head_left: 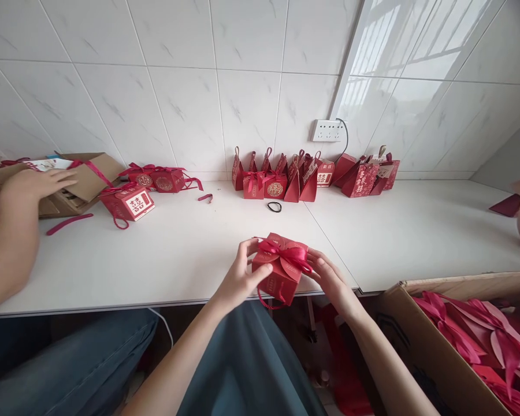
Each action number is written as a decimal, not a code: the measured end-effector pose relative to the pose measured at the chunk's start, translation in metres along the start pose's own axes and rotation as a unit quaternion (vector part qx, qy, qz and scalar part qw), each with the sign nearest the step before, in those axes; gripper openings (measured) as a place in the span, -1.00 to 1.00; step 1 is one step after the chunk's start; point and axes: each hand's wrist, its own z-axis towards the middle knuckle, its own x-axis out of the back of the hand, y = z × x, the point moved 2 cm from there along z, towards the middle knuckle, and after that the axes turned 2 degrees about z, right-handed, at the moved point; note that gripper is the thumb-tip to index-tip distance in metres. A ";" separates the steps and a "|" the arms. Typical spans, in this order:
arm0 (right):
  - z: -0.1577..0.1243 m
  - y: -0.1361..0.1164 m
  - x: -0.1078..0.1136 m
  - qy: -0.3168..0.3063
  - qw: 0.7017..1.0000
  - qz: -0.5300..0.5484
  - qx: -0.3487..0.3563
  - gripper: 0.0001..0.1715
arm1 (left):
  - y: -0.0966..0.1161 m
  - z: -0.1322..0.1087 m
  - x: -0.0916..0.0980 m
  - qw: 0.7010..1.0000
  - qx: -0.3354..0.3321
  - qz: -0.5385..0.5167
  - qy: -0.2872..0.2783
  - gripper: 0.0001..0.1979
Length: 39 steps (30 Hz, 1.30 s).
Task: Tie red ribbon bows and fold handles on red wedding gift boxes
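Between my two hands, at the front edge of the white table, is a red gift box (281,283) with a shiny red ribbon bow (286,254) on its top. It is slightly tilted, and a loop of red ribbon hangs under its front. My left hand (245,274) grips the box's left side, its thumb on the front face. On the right side, the fingers of my right hand (329,277) press against the box near the bow's end. A black elastic loop (274,207) lies on the table beyond the box.
Several red gift boxes (275,186) stand along the tiled wall, under a socket strip (327,130). At left, another person's hand (39,184) rests over a cardboard box (93,173) beside a red box (130,203). A carton (416,335) of ribboned boxes is at lower right.
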 end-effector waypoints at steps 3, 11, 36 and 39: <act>-0.011 -0.012 -0.004 -0.012 0.995 -0.092 -0.036 -0.45 | -0.005 0.017 0.024 0.987 0.013 0.060 0.150 -0.52; -0.010 -0.027 -0.004 0.079 0.980 -0.183 -0.014 -0.43 | 0.015 0.005 0.035 0.978 -0.008 0.122 0.169 -0.71; 0.019 0.004 -0.023 -0.054 0.975 -0.183 0.113 0.12 | 0.048 -0.027 0.012 0.992 -0.029 0.121 0.019 -0.75; 0.019 0.005 -0.021 -0.045 0.974 -0.192 0.110 0.11 | 0.052 -0.038 -0.001 0.985 0.023 0.122 -0.124 -0.75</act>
